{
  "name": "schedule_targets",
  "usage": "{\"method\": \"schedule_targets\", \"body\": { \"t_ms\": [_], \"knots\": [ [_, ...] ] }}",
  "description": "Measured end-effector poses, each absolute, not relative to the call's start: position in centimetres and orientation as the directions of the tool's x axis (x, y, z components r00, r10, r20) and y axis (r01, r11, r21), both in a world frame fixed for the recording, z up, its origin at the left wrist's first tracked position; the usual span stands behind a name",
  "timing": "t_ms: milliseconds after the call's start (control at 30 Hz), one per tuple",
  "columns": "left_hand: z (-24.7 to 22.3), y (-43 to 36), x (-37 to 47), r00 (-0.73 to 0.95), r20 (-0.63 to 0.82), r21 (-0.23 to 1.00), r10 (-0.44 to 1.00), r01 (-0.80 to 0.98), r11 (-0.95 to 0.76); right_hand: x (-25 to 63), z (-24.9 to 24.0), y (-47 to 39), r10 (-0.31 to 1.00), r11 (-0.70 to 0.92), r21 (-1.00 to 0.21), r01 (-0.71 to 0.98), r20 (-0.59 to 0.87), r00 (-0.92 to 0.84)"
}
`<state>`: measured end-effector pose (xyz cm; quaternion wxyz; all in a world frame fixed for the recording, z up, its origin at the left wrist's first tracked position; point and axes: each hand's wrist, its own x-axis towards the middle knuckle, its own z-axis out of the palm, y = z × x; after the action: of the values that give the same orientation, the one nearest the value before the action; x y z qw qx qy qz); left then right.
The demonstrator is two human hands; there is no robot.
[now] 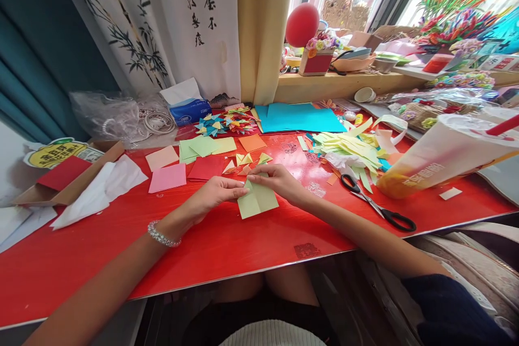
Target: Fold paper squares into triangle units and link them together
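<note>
A creased, pale green square of paper (258,201) is held up just above the red table, between my two hands. My left hand (214,194) pinches its left edge with thumb and forefinger; a beaded bracelet circles that wrist. At the paper's upper edge, my right hand (279,181) grips with its fingertips. Just beyond lie small folded yellow paper triangles (244,159). Left of them sit stacks of square paper: dark red (206,168), pink (167,178), light green (198,147) and orange (252,143).
Black-handled scissors (377,205) lie right of my hands, near a large drink cup (441,157) and heaped paper strips (348,148). Blue sheets (300,118) and a tissue pack (190,111) stand at the back. At left is an open cardboard box (73,184).
</note>
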<state>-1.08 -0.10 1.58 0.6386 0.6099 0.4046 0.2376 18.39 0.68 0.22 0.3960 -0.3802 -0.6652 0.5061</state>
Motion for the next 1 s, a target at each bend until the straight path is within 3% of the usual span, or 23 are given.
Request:
{"method": "schedule_targets", "body": {
  "t_ms": [300,600,1000],
  "knots": [
    [1.46,-0.23,-0.85,0.526,-0.208,0.973,0.825,0.196,0.121,18.46,0.08,0.65,0.904,0.200,-0.971,0.132,0.131,-0.407],
    [1.18,-0.17,-0.80,0.534,-0.196,0.975,0.823,0.198,0.104,18.28,0.17,0.58,0.928,0.099,-0.984,0.147,0.038,-0.370],
    [0.89,-0.37,-0.34,0.430,-0.140,0.963,0.892,0.269,0.021,18.46,0.12,0.75,0.927,0.133,-0.986,0.098,0.089,-0.365]
  ]
}}
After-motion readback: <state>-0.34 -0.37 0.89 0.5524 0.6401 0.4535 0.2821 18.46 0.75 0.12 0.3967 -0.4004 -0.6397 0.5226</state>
